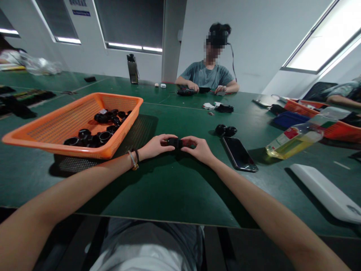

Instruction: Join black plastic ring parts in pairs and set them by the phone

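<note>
Between my two hands, just above the green table (175, 188), is a small black rounded part (175, 142). My left hand (158, 146) grips its left side, thumb and fingers closed on it. On the other side my right hand (197, 147) pinches it as well. Whether it is one piece or two joined pieces I cannot tell. Similar black ring-like parts (105, 137) lie in the orange basket (70, 151) to the left. Two black round parts (225, 130) sit together beyond my right hand.
To the right lie a phone (239, 154), a tilted bottle of yellow liquid (296, 141) and a long white object (327, 192). A dark bottle (132, 69) stands at the back. Across the table a person (208, 75) handles dark items. Orange baskets (342, 130) are at far right.
</note>
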The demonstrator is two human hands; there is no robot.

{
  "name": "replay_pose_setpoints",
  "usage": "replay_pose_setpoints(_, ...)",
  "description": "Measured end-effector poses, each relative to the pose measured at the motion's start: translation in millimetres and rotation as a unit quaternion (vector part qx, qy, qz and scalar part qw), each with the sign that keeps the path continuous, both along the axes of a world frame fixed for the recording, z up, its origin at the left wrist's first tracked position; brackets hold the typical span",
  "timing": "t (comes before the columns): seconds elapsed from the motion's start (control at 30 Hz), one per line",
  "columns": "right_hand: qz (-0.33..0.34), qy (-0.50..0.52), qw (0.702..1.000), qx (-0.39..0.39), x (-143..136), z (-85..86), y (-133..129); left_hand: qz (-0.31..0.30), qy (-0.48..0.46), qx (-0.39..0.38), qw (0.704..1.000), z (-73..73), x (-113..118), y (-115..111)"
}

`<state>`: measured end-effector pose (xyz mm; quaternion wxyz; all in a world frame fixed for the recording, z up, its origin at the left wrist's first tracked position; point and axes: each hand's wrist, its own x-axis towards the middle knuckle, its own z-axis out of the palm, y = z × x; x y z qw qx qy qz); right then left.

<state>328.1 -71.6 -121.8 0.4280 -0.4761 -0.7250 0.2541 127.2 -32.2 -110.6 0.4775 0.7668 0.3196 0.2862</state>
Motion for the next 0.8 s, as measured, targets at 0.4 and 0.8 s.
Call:
replay_pose_setpoints(0.4, -0.001, 0.002, 1.0, -0.004, -0.4, 0.3, -0.1, -0.005, 0.003, 0.004, 1.0, -0.5, -0.9, 0.4)
replay_pose_setpoints(0.8, -0.002, 0.0, 1.0, -0.019, -0.8, 1.5, -0.6, -0.003, 0.009, 0.012, 1.0, -1.2, -0.6, 1.5)
